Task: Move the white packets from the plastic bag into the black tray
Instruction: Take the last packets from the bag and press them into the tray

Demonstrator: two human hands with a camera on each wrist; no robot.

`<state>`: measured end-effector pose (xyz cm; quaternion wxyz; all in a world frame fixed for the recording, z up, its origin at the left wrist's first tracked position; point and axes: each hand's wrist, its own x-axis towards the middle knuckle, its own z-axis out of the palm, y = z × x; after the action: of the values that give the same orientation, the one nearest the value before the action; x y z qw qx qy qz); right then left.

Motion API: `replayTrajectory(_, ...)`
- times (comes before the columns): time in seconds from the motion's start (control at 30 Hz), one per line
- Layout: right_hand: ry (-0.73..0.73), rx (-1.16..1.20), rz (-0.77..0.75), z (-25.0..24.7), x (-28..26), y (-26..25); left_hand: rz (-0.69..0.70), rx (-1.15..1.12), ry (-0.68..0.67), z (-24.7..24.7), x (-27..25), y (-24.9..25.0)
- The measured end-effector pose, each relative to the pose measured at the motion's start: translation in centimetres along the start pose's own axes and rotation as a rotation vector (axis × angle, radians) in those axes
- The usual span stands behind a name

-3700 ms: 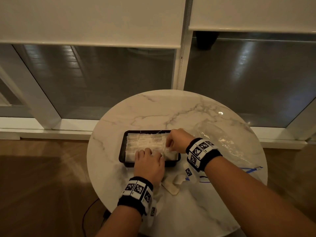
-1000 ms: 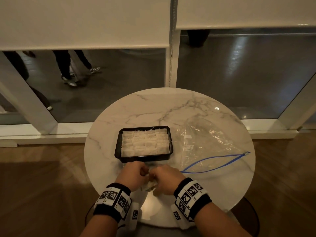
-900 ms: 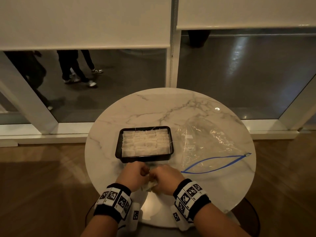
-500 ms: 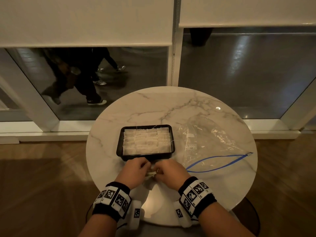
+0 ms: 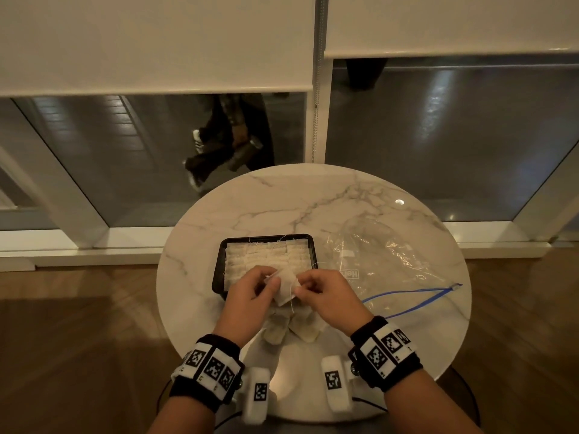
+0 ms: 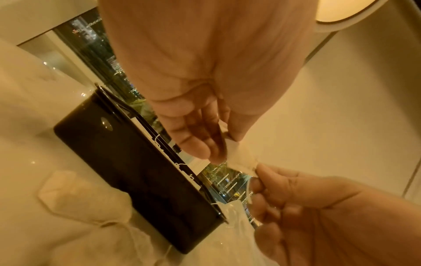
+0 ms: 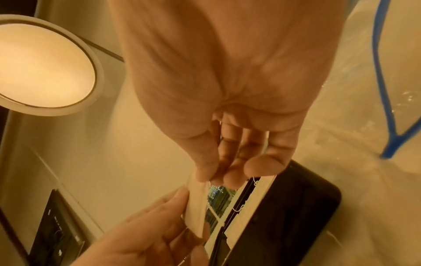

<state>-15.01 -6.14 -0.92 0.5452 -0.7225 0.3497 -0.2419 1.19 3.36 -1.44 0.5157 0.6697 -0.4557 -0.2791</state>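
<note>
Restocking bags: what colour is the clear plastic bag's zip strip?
Blue zip strip on the clear plastic bag; clearest in the head view.

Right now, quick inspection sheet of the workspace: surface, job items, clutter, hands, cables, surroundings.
Surface: round marble table, glare spot near the right edge.
Job's things: black tray packed with white packets; one held packet lifted just in front of the tray; loose packets on the table below the hands; plastic bag lies flat right of the tray, looks empty, blue zip open.
Clutter: nothing seen.
Hands: left hand and right hand each pinch the held packet.
Cables: a thin dark lead under the table's near edge.
Surroundings: half-lowered blinds, glass, a passer-by's legs outside, wood floor.
</note>
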Motion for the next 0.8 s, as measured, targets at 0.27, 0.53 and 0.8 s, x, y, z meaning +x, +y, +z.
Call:
replayTrajectory(0.27,0.122,0.115,-0.025,-0.1,0.0,-0.7,-0.038,-0.096,0.076,0.7,0.8,1.3)
replayTrajectory(0.53,0.054,0.000,-0.042,-2.2,2.2,-1.5,-0.054,-0.126,0.096,0.8,1.8,2.3)
replayTrajectory(0.8,0.142,-0.163,0.018,-5.0,5.3,-2.9,-0.021,0.636,0.016,0.3,3.6,0.3)
